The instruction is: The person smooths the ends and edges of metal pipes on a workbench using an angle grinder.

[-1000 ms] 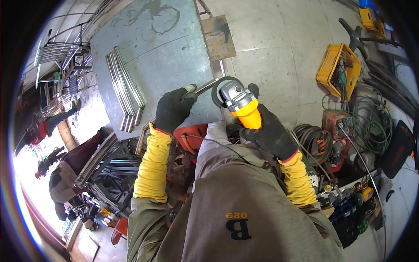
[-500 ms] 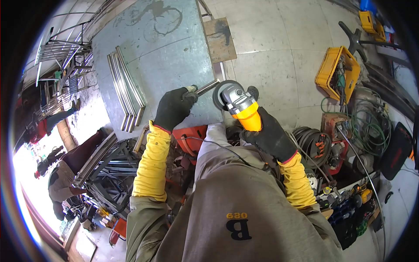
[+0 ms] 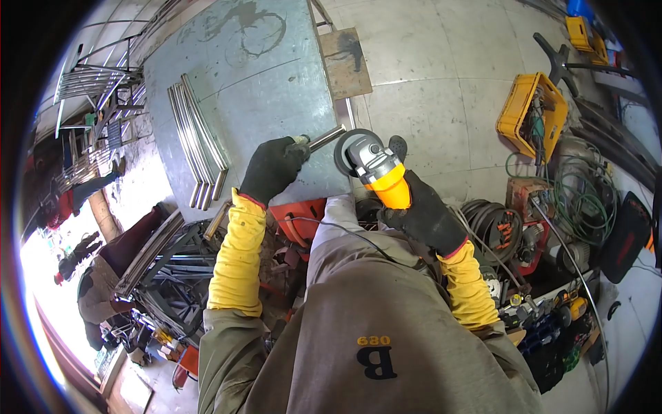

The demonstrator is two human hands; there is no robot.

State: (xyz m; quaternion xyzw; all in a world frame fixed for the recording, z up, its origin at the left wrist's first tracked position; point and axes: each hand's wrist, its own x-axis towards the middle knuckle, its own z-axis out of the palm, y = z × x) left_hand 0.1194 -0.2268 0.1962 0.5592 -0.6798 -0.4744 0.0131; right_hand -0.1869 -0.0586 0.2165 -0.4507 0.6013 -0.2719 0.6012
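Note:
My left hand, in a dark glove and yellow sleeve, is closed around a short shiny metal tube above the table's near right corner. The tube's free end points up and right, close to the disc of an angle grinder. That grinder has a silver head, a yellow-orange body and a dark round disc. Its body is gripped by my right hand, gloved the same way. Several bent metal tubes lie side by side on the grey table, left of my left hand.
A wooden board sits against the table's right edge. On the floor to the right stand a yellow crate and coiled hoses. An orange-red container is below the table corner. People and metal frames are at the left.
Very little differs. The grinder and both hands have shifted slightly left in the view, along with the surroundings; both hands keep their holds.

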